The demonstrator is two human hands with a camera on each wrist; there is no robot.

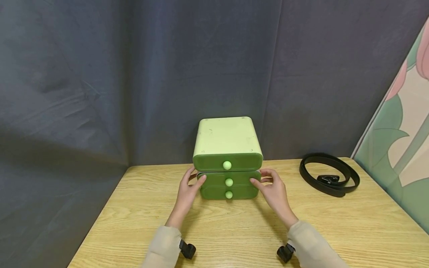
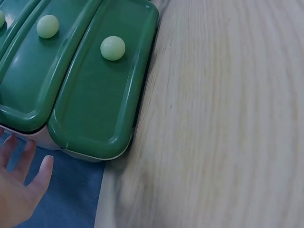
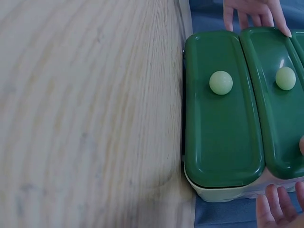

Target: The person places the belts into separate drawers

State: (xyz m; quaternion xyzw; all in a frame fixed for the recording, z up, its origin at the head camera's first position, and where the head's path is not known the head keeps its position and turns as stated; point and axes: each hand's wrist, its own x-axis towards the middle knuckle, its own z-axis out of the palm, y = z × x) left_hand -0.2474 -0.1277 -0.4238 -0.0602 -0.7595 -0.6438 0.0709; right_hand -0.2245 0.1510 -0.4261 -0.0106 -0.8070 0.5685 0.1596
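A small three-drawer storage box (image 1: 228, 136) with a cream case, green drawer fronts and pale round knobs stands on the table. My left hand (image 1: 188, 190) is at its left side, thumb on the front corner of the middle drawer (image 1: 214, 179) and fingers around the side. On the right side my right hand (image 1: 273, 190) holds the box in the same way. The bottom drawer (image 2: 97, 95) looks closed in the left wrist view. Both hands appear in the right wrist view, beside the middle drawer front (image 3: 275, 104). Some fingertips are hidden by the box.
A coiled black belt (image 1: 330, 175) lies on the wooden table (image 1: 134, 223), right of the box. Behind the table hangs a dark grey curtain (image 1: 201, 67). A flower-patterned panel (image 1: 402, 149) borders the right edge.
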